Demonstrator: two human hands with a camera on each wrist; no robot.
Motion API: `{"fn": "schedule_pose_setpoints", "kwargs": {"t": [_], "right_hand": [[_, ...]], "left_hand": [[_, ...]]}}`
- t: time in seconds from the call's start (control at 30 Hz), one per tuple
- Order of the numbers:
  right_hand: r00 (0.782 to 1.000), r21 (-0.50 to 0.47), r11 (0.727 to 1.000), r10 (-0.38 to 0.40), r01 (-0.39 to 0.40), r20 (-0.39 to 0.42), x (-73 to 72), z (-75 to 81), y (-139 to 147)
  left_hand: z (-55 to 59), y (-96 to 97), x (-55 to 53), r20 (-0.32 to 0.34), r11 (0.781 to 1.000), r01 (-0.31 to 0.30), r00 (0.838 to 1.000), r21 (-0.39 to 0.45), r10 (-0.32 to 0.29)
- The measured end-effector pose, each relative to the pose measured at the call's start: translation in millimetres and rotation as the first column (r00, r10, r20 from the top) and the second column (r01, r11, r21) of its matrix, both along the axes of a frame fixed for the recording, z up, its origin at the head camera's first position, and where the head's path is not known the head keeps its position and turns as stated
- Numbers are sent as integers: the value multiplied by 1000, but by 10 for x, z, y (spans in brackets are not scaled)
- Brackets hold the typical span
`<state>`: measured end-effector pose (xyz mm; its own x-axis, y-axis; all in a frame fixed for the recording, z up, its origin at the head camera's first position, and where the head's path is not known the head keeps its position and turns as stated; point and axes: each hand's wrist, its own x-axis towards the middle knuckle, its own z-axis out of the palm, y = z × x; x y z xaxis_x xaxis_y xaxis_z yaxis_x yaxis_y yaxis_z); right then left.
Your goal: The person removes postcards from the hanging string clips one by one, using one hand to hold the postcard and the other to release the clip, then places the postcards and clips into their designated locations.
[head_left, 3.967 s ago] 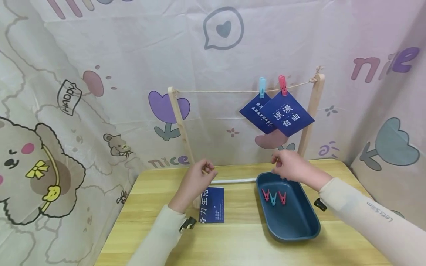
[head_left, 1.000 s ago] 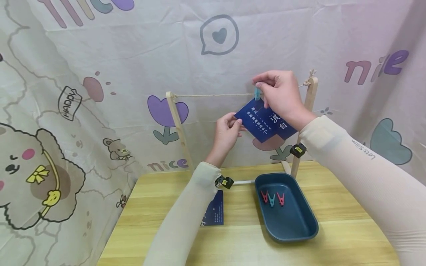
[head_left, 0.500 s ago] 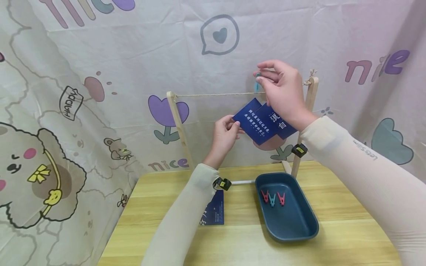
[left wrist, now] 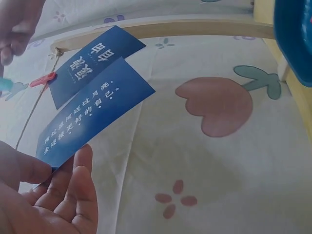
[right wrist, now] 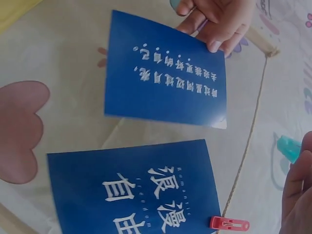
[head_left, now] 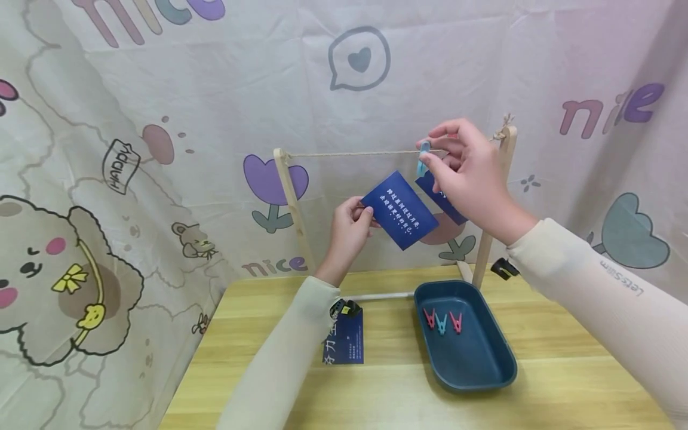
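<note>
My left hand (head_left: 350, 230) pinches a dark blue card (head_left: 402, 210) with white characters by its left corner, below the rope (head_left: 355, 154). Between the thumb and fingers of my right hand (head_left: 470, 170) is a light blue clothespin (head_left: 423, 159), apart from the card. A second blue card (right wrist: 136, 190) hangs from the rope by a red clothespin (right wrist: 229, 223); in the head view my right hand covers much of it. On the table, a third blue card (head_left: 349, 343) lies partly behind my left sleeve.
The rope runs between two wooden posts (head_left: 292, 203). A dark blue tray (head_left: 473, 352) on the wooden table (head_left: 398, 400) holds red clothespins (head_left: 456, 322) and a teal clothespin (head_left: 441, 324). A white rod (head_left: 384, 295) lies behind, and a printed cloth hangs at the back.
Both hands rose from the table to the rope. The light blue clothespin came off the rope and the card, and my left hand drew that card left and down, away from the hanging one.
</note>
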<state>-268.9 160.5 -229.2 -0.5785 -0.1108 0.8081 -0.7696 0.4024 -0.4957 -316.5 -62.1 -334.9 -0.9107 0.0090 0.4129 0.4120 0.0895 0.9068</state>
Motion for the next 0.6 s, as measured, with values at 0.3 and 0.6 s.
{"fn": "schedule_pose_setpoints", "kwargs": {"t": [0.3, 0.6], "right_hand": [[998, 2, 1000, 13, -13, 63, 109, -222, 62], [988, 21, 999, -50, 47, 148, 89, -485, 163]], "left_hand": [[-100, -181, 78, 15, 999, -24, 1000, -38, 25], [-161, -277, 173, 39, 999, -11, 999, -53, 13]]}}
